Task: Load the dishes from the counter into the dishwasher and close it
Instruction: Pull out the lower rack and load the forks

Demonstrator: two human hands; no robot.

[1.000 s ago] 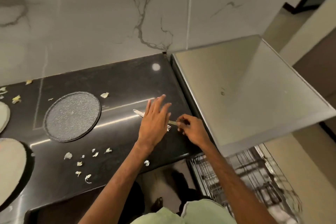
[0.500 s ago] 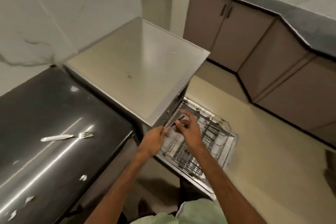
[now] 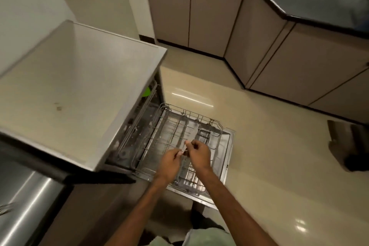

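Closest, at the bottom left edge: a fork (image 3: 7,208) on the dark counter (image 3: 30,195), not yet loaded.

Just ahead, two bare arms reaching down and forward. Both hands low over the pulled-out rack (image 3: 175,126). Left hand (image 3: 169,162) and right hand (image 3: 200,154) almost touching, fingers curled, pinching a thin thing (image 3: 184,149) between them. Too blurry to name; most likely a piece of cutlery, going by the job. Held up above the middle of the rack, not yet set down.

Under the rack, the open door (image 3: 229,146) of the dishwasher (image 3: 79,86), lying flat near the floor (image 3: 259,166). Deeper inside, under the dishwasher's pale top, something green (image 3: 147,92) up in the higher rack.

Farther off, shiny floor, then brown cupboards (image 3: 199,16) along the far wall. Off to the right, a dark blurry shape, too smeared to name.

Step in hand, by the look of it: putting one small piece into the rack.

Next move: pick a slot snug enough to stop a slip through the wires, lower the piece in slowly, let go with both hands. After that, back to the counter for the fork. Door shut only at the very end.
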